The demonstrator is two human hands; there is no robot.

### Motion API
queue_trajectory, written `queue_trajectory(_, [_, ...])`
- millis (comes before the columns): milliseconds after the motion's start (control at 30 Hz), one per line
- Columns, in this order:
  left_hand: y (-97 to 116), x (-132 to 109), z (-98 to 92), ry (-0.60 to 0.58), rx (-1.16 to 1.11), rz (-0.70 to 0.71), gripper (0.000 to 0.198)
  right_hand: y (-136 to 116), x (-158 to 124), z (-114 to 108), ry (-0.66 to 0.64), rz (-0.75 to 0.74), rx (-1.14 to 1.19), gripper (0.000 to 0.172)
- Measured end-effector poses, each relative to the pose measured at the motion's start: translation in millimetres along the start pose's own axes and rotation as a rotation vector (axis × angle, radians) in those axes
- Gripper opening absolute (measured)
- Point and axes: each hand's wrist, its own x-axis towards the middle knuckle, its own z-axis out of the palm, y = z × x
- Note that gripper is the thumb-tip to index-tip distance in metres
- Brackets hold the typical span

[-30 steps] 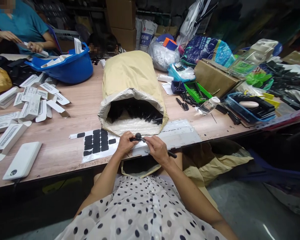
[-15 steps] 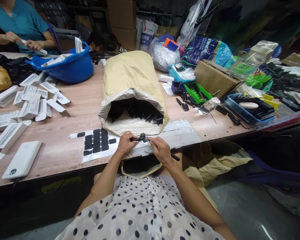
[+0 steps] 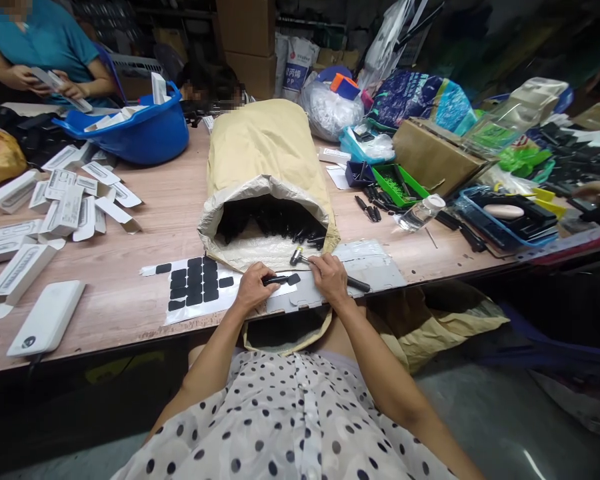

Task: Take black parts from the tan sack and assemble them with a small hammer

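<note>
My right hand is closed around a small hammer. Its metal head with a yellowish face is raised in front of the sack's mouth, and the black grip sticks out behind the hand. My left hand pinches a slim black part at the table's front edge. A black rounded pad lies at the part's right end; I cannot tell if they are joined. Beneath is a grey board. Left of my left hand lies a white sheet bearing several black square pads.
An open paper sack of black parts stands just ahead. White boxes, a white power bank and a blue basin are left. Green tray, clear jar and blue basket sit right. A co-worker holds a box.
The hammer head has moved up and right, off the black part, uncovering the pad. Another person's hand has appeared at the right edge. The co-worker at the left has turned the white box.
</note>
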Motion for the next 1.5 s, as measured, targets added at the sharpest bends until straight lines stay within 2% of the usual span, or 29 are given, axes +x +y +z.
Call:
queue_trajectory(167, [2, 2, -3.2, -0.015, -0.009, -0.008, 0.008, -2, -2, 1, -0.014, 0.003, 0.003, 0.024])
queue_trajectory(267, [12, -5, -9.2, -0.042, -0.031, 0.027, 0.008, -1, -1, 0, -0.024, -0.006, 0.007, 0.024])
queue_trajectory(400, [34, -35, -10.4, -0.211, -0.144, 0.119, 0.017, -1, 0, 1, -0.036, -0.007, 0.016, 0.024])
queue_trajectory(467, [40, -54, -2.1, -0.328, -0.161, 0.115, 0.017, -1, 0, 1, -0.030, -0.005, 0.010, 0.024])
queue_trajectory(533, [37, -70, 11.6, -0.397, -0.100, 0.061, 0.013, -2, 0, 1, -0.025, -0.005, 0.001, 0.024])
queue_trajectory(633, [16, -85, 35.1, -0.382, 0.062, -0.074, 0.007, -2, 0, 2, -0.018, -0.009, -0.006, 0.024])
queue_trajectory(700, [-1, -90, 47.5, -0.359, 0.130, -0.141, 0.013, -3, 0, 3, -0.009, -0.011, -0.008, 0.024])
queue_trajectory(767, [-11, -91, 54.4, -0.356, 0.156, -0.167, 0.020, -2, 0, 4, -0.002, -0.011, -0.007, 0.023])
queue_trajectory(833, [-9, -88, 55.1, -0.372, 0.137, -0.143, 0.021, -2, 0, 5, 0.000, -0.010, -0.002, 0.023])
queue_trajectory(900, [4, -76, 49.2, -0.414, 0.044, -0.083, 0.015, -2, 0, 5, -0.002, -0.008, -0.002, 0.022])
queue_trajectory(967, [21, -52, 36.6, -0.419, -0.082, -0.033, 0.013, -3, 0, 5, -0.004, -0.005, -0.006, 0.023])
queue_trajectory(1000, [29, -35, 28.0, -0.362, -0.110, -0.046, 0.017, -3, -1, 5, -0.004, -0.004, -0.007, 0.023])
queue_trajectory(1067, [35, 1, 7.8, -0.091, -0.073, -0.121, 0.022, -3, 0, 5, -0.003, -0.003, -0.008, 0.023])
queue_trajectory(1133, [29, 35, -12.4, 0.263, 0.048, -0.190, 0.019, -3, 0, 5, -0.005, -0.005, -0.007, 0.023])
queue_trajectory(1200, [13, 61, -27.7, 0.517, 0.183, -0.294, 0.010, -3, 0, 6, -0.010, -0.010, -0.005, 0.023])
queue_trajectory(1267, [-5, 77, -35.8, 0.606, 0.253, -0.419, 0.014, -3, 1, 6, -0.017, -0.014, -0.003, 0.023])
queue_trajectory(1367, [-24, 90, -38.0, 0.610, 0.289, -0.559, 0.023, -4, 1, 7, -0.014, -0.009, -0.008, 0.023])
queue_trajectory(1500, [-30, 97, -37.6, 0.595, 0.290, -0.603, 0.025, -5, 1, 6, -0.015, -0.001, -0.008, 0.023])
